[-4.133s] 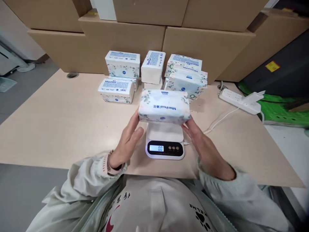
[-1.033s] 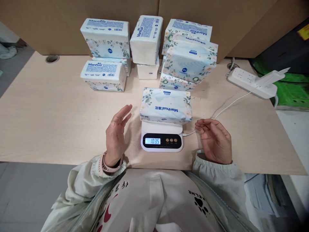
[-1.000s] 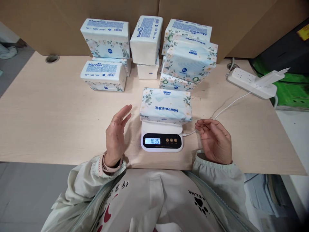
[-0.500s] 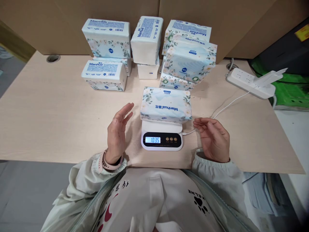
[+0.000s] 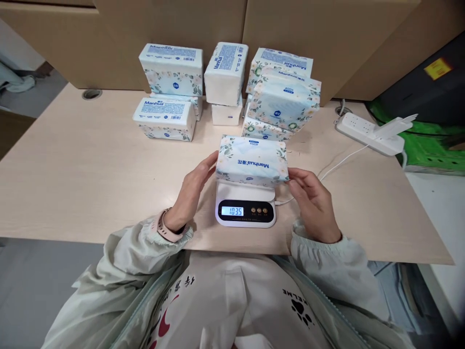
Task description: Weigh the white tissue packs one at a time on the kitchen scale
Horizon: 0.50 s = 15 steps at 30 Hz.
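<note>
A floral pack of tissues (image 5: 252, 160) lies on the white kitchen scale (image 5: 246, 225), its printed name upside down to me. The scale's lit display (image 5: 232, 211) reads 103.5. At the pack's left end, my left hand (image 5: 191, 194) presses with outstretched fingertips, a pink band around the wrist. My right hand (image 5: 314, 203) is at the opposite end, thumb and fingers against the corner. Between them the two hands hold the pack, which still rests on the scale; part of the weighing plate is hidden under it.
Behind the scale stand stacked tissue packs at left (image 5: 170, 72), centre (image 5: 225, 72) and right (image 5: 285, 102). A white power strip (image 5: 368, 133) lies at the right, with a thin cable (image 5: 341, 161) running to the scale. Brown cardboard (image 5: 174, 24) walls the table's back edge.
Both hands have moved inward from beside the scale to the two ends of the tissue pack. The display reading is the same. The view has shifted slightly.
</note>
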Each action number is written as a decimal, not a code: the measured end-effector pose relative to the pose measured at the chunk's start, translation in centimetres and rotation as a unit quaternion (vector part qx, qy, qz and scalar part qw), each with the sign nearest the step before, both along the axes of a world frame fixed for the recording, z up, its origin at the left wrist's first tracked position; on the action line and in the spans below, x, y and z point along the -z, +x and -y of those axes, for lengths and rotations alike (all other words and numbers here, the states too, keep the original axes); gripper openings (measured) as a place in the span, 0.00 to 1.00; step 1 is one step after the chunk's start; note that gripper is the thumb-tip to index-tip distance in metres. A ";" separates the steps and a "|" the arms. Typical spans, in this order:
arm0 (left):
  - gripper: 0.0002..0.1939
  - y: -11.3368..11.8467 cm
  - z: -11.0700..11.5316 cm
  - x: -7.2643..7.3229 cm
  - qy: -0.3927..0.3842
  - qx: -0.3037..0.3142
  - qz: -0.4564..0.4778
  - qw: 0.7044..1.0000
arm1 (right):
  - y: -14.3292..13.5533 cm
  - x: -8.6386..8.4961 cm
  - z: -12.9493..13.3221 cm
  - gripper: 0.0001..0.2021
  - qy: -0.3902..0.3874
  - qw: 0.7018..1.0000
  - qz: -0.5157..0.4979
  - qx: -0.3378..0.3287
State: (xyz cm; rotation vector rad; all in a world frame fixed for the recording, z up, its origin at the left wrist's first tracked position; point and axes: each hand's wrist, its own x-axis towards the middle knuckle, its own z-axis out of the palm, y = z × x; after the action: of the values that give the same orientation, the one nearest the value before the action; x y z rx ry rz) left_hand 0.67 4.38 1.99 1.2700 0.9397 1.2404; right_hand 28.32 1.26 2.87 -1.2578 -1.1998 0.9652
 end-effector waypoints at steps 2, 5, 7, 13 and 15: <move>0.30 0.0 -0.2 0.0 0.014 0.018 0.003 1.000 | -0.5 -0.9 -0.7 0.20 -0.005 0.999 -0.006 -0.043; 0.28 -0.6 0.2 -0.6 0.028 -0.030 0.028 0.999 | -1.6 -2.8 -2.0 0.21 0.013 0.995 0.009 -0.100; 0.27 -2.0 0.7 -1.0 0.048 -0.087 0.047 0.994 | -2.8 -4.0 -3.1 0.20 0.025 0.987 0.032 -0.157; 0.34 -8.3 2.1 0.2 0.066 -0.235 0.039 0.969 | -8.9 -5.4 -6.3 0.19 -0.031 0.922 0.133 -0.363; 0.32 -9.8 2.3 0.7 0.024 -0.242 0.013 0.970 | -10.9 -5.5 -7.3 0.17 -0.065 0.893 0.200 -0.398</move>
State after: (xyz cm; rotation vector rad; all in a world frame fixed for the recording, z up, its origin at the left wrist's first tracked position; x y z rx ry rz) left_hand -9.14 2.12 1.31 1.0889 1.2545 1.6583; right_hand 17.44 8.53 8.34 -1.0932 -2.0967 1.4261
